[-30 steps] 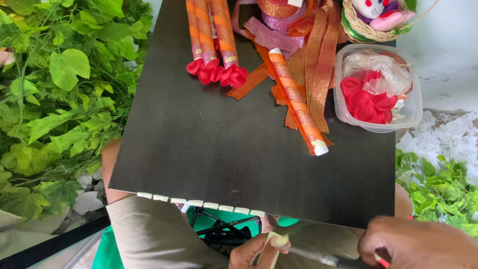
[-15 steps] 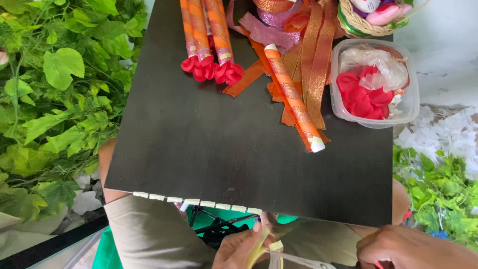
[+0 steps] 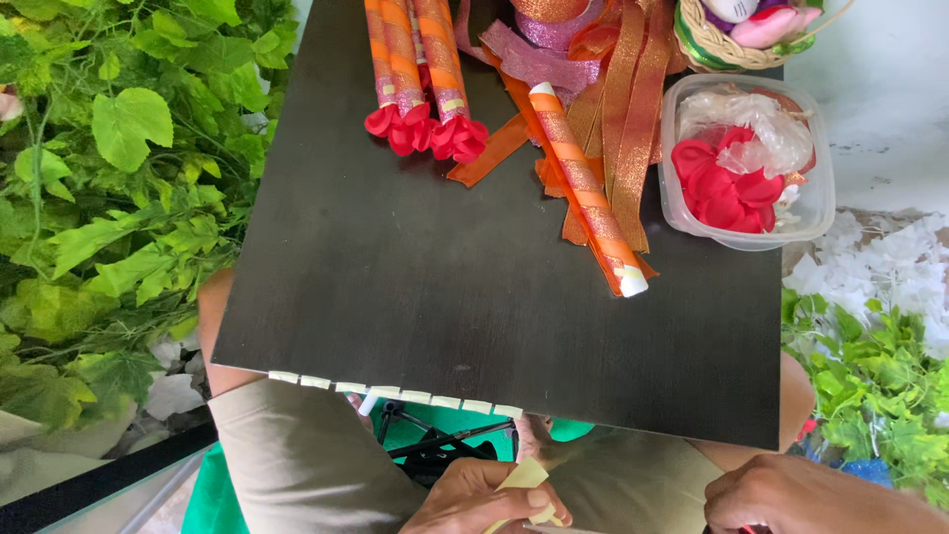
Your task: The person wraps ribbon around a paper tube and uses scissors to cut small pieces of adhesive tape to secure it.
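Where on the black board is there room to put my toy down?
The board's middle and left are bare, from the row of tape bits on the near edge up to the wrapped sticks. The far right is crowded: ribbons, a loose wrapped stick and the petal tub.

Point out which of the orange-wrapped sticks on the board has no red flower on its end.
The lone wrapped stick lying slantwise across the ribbons, ending in a plain white tip. The three sticks at the top left each end in red petals.
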